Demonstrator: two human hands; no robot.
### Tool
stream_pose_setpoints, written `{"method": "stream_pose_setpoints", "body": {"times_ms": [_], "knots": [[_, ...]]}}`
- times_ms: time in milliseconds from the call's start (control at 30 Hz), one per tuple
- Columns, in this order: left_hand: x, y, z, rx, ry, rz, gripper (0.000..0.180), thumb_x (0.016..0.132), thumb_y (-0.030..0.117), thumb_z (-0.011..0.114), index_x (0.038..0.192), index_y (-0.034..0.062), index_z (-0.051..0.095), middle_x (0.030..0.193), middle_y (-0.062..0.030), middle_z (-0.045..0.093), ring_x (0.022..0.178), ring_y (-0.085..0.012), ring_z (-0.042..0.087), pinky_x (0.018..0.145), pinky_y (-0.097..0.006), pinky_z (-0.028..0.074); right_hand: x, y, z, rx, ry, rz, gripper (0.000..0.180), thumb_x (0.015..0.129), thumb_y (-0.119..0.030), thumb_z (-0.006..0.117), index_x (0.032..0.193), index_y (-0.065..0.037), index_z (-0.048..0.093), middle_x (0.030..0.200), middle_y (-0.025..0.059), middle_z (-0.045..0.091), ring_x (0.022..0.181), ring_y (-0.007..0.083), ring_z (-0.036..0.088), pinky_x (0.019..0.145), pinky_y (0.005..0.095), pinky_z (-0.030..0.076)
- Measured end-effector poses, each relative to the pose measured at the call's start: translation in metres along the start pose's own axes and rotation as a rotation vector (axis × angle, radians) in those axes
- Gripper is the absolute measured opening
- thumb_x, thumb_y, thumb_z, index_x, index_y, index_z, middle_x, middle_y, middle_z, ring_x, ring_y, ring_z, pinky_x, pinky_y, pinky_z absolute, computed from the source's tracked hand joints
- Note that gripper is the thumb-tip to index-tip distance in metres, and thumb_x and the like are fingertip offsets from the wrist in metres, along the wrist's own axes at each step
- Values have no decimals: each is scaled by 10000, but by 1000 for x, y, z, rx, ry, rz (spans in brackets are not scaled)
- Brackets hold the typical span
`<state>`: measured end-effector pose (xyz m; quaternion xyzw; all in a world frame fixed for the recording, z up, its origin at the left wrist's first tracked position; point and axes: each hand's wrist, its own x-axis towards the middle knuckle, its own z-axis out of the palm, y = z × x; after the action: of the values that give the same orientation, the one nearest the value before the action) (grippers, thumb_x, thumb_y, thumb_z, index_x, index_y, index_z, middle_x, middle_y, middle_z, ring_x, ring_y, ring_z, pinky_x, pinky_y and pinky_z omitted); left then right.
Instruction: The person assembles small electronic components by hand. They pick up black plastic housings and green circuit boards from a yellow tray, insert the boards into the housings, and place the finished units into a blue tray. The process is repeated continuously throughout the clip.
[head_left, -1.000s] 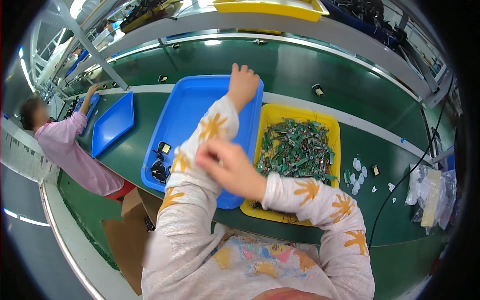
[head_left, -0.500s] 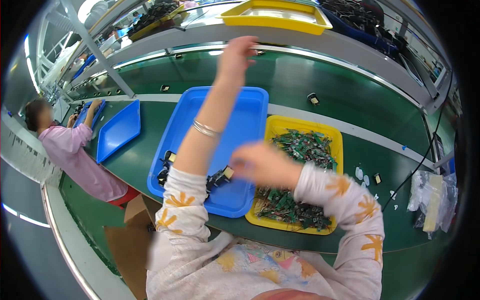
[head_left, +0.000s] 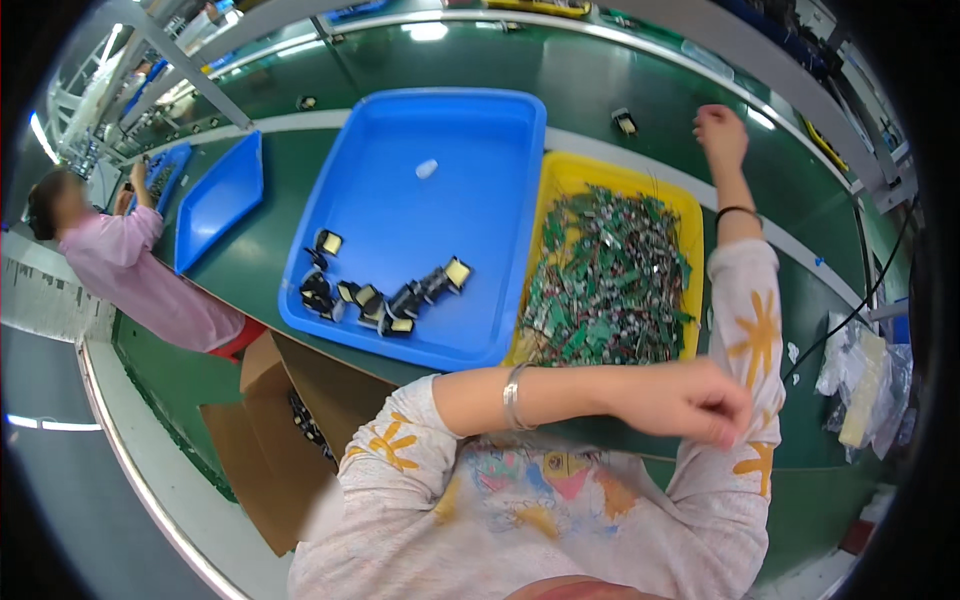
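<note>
My left hand [head_left: 685,400] reaches across my body to the right, close to my right sleeve. Its fingers are curled together, and whatever they may hold is hidden. Far right, over the green belt [head_left: 560,70], my right hand [head_left: 722,135] has its fingers closed in; their inner side does not show. The nearest thing to it is a black component with a pale yellow block [head_left: 624,122] on the belt. Several such black-and-yellow components [head_left: 370,300] lie at the near end of a blue tray [head_left: 420,110]. A small white piece [head_left: 427,169] sits farther up in that tray.
A yellow tray [head_left: 695,210] heaped with green circuit boards [head_left: 610,280] adjoins the blue one. Clear plastic bags [head_left: 875,380] lie at the right. Another blue tray [head_left: 220,200] and a person in pink [head_left: 150,270] are on the left. A cardboard box [head_left: 250,430] stands below the table.
My left hand has come back from the belt and swung right, near my body. The right hand has moved from the blue tray out over the belt. A white piece now shows in the blue tray.
</note>
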<state>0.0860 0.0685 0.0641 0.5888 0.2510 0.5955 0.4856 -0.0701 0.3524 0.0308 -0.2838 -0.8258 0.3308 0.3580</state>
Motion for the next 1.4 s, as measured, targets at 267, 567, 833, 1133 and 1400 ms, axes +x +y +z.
{"method": "stream_pose_setpoints", "body": {"times_ms": [267, 567, 833, 1133, 1400], "knots": [[-27, -26, 66, -734, -219, -156, 238, 821, 259, 600, 792, 31, 537, 668, 7, 498, 640, -62, 461, 578, -213, 367, 29, 66, -47, 1744, 408, 808, 116, 869, -40, 452, 920, 35, 524, 749, 69, 510, 697, 154, 506, 656, 256, 456], [-185, 37, -62, 1910, 568, -758, 276, 625, 154, 688, 846, 66, 551, 800, -55, 539, 777, -248, 525, 657, -361, 422, -162, -68, -157, 760, -722, -132, 289, 832, -258, 537, 933, 10, 505, 686, 39, 469, 596, 131, 469, 558, 224, 380], [-192, 49, -97, 1956, 577, -875, 189, 711, 142, 649, 837, 51, 541, 894, -78, 569, 946, -283, 532, 761, -387, 406, -184, -84, -137, 138, -771, -298, 150, 707, -89, 623, 829, -6, 597, 727, 67, 596, 641, 149, 570, 554, 238, 417], [-98, 54, -102, 507, 1092, -244, 170, 803, 101, 603, 945, 19, 557, 900, -27, 587, 854, -96, 544, 760, -223, 419, -189, -56, -50, -357, -731, -682, 158, 625, -27, 635, 765, -66, 573, 762, 59, 496, 819, 251, 516, 667, 345, 459], [-72, 9, -108, 75, 1057, -216, 220, 884, 151, 451, 1044, 6, 494, 987, -111, 597, 922, -179, 581, 811, -294, 436, -175, -58, -53, -222, -783, -460, 122, 632, -38, 589, 746, -62, 552, 655, 69, 501, 599, 239, 534, 563, 359, 465]]}}
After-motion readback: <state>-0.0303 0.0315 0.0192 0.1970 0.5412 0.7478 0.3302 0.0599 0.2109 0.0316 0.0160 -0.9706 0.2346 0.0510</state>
